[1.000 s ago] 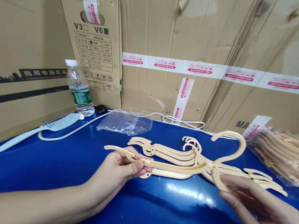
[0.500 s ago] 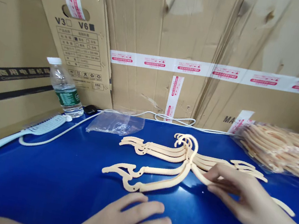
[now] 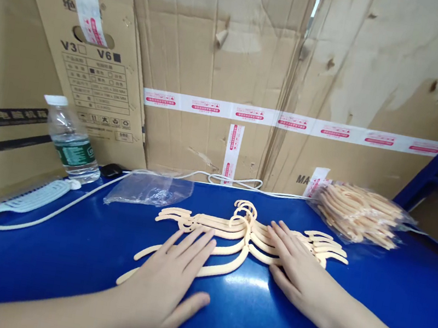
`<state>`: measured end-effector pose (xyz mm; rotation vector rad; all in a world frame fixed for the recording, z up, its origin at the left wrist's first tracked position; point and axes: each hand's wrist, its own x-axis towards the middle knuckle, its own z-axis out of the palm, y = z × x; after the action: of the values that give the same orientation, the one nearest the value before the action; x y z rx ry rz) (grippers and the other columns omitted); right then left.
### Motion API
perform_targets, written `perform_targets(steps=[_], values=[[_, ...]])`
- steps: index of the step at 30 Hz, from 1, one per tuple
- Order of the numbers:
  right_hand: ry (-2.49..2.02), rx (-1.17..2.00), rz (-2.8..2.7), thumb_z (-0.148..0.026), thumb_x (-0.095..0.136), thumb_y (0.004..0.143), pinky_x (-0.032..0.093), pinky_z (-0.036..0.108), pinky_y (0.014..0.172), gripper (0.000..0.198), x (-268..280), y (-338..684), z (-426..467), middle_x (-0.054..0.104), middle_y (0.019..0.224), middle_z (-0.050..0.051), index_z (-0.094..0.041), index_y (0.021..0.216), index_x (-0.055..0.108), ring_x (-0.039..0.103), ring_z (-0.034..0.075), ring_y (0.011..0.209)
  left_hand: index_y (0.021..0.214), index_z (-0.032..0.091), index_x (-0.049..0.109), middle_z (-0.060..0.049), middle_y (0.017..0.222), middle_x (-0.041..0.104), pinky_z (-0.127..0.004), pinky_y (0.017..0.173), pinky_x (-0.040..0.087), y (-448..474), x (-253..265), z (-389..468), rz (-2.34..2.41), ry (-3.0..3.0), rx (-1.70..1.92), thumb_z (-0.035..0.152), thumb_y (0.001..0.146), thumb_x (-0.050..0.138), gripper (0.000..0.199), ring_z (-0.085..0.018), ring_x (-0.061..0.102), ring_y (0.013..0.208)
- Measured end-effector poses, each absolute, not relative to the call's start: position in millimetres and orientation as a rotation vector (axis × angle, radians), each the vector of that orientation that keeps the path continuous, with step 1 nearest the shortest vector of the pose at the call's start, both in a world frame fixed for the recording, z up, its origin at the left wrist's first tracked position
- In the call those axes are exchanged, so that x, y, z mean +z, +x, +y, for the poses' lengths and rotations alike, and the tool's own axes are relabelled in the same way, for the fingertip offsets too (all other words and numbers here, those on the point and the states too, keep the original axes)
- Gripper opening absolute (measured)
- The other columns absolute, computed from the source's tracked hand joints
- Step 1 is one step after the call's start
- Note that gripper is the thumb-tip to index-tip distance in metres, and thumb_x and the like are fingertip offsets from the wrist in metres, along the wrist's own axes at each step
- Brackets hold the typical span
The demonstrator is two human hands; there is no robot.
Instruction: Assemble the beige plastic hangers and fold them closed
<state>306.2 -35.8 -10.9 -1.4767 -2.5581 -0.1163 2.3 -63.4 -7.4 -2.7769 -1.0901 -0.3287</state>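
Observation:
Several beige folding clothes hangers lie in an overlapping row on the blue table, their hooks toward the back. My left hand rests flat over the left arms of the front hangers, fingers stretched out and pointing away from me. Across the right arms, my right hand lies with its fingers extended, partly covering them. Neither hand is wrapped around a hanger. Parts of the hanger arms are hidden beneath both palms.
At the right back sits a clear bag of more beige hangers. A water bottle, a pale blue hairbrush, a white cable and a clear plastic bag are on the left. Cardboard stands along the back.
My right hand has let go of the front hanger and now lies flat on the right arms. My left hand has moved forward onto the left arms. The view has shifted right.

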Motion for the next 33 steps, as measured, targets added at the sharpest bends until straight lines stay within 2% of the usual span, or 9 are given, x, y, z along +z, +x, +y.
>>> perform_targets(steps=[2,6,11,18,25,27,29,31,33], values=[[-1.601,-0.126,-2.573,-0.038,0.029,0.099,0.026,0.057,0.114,0.065,-16.8,307.5,-31.3,0.022,0.156,0.022,0.0,0.151,0.023,0.016,0.035,0.145,0.151,0.016,0.028,-0.013,0.156,0.031,-0.053,0.114,0.03,7.8,-8.8,-46.5,-1.157,-2.806,-0.316,0.048,0.1,0.035,0.061,-0.032,0.027,0.144],[-1.68,-0.17,-2.563,-0.042,0.026,0.099,0.023,0.054,0.116,0.067,-22.3,308.2,-19.0,0.022,0.155,0.022,0.001,0.15,0.026,0.018,0.033,0.144,0.15,0.018,0.031,-0.011,0.158,0.027,-0.052,0.118,0.02,15.8,-7.9,-11.8,-1.241,-2.833,-0.231,0.046,0.102,0.029,0.056,-0.03,0.018,0.147],[-1.7,-0.22,-2.532,-0.036,0.028,0.097,0.025,0.051,0.115,0.064,-23.1,304.6,2.6,0.026,0.153,0.025,0.004,0.148,0.03,0.024,0.034,0.143,0.151,0.015,0.028,-0.013,0.158,0.024,-0.048,0.119,0.02,15.4,-5.7,20.1,-1.307,-2.845,-0.202,0.049,0.101,0.026,0.06,-0.027,0.021,0.146],[-1.619,-0.237,-2.517,-0.036,0.027,0.097,0.028,0.051,0.114,0.063,-17.9,294.7,30.8,0.032,0.15,0.026,0.004,0.145,0.034,0.029,0.035,0.141,0.15,0.015,0.03,-0.016,0.156,0.028,-0.05,0.117,0.021,6.3,-10.1,49.9,-1.319,-2.811,-0.266,0.053,0.101,0.023,0.062,-0.03,0.026,0.145],[-1.547,-0.196,-2.46,-0.033,0.036,0.095,0.026,0.057,0.113,0.06,-10.9,291.3,42.6,0.036,0.148,0.028,0.004,0.142,0.038,0.028,0.039,0.141,0.139,0.009,0.044,-0.022,0.145,0.047,-0.055,0.11,0.031,4.9,-3.0,54.7,-1.228,-2.736,-0.445,0.048,0.1,0.032,0.056,-0.034,0.043,0.135],[-1.5,-0.222,-2.426,-0.031,0.042,0.093,0.023,0.056,0.114,0.06,-4.9,289.5,32.8,0.033,0.151,0.027,0.002,0.143,0.037,0.024,0.038,0.143,0.132,0.01,0.049,-0.021,0.138,0.054,-0.053,0.107,0.034,7.6,3.1,40.9,-1.155,-2.696,-0.543,0.044,0.1,0.033,0.05,-0.031,0.049,0.128],[-1.353,-0.181,-2.377,-0.027,0.047,0.09,0.028,0.051,0.114,0.055,2.8,283.6,13.9,0.037,0.149,0.023,-0.004,0.14,0.04,0.031,0.033,0.14,0.116,0.014,0.059,-0.015,0.123,0.064,-0.049,0.104,0.036,11.5,7.0,19.7,-1.008,-2.698,-0.603,0.045,0.097,0.04,0.041,-0.028,0.055,0.118],[-1.076,0.072,-2.267,-0.02,0.049,0.088,0.043,0.042,0.101,0.037,10.4,273.1,-12.6,0.057,0.129,0.018,-0.011,0.124,0.053,0.053,0.026,0.12,0.087,0.018,0.062,-0.006,0.086,0.07,-0.041,0.088,0.044,16.8,6.5,-5.2,-0.815,-2.722,-0.652,0.046,0.098,0.037,0.039,-0.022,0.062,0.087],[-0.944,0.482,-2.181,-0.017,0.05,0.089,0.052,0.03,0.076,0.017,16.4,260.5,-42.2,0.068,0.098,0.008,-0.015,0.103,0.059,0.062,0.017,0.085,0.068,0.018,0.055,-0.001,0.06,0.057,-0.035,0.066,0.041,23.0,2.3,-28.9,-0.431,-2.614,-0.89,0.037,0.102,0.027,0.048,-0.017,0.052,0.058]])
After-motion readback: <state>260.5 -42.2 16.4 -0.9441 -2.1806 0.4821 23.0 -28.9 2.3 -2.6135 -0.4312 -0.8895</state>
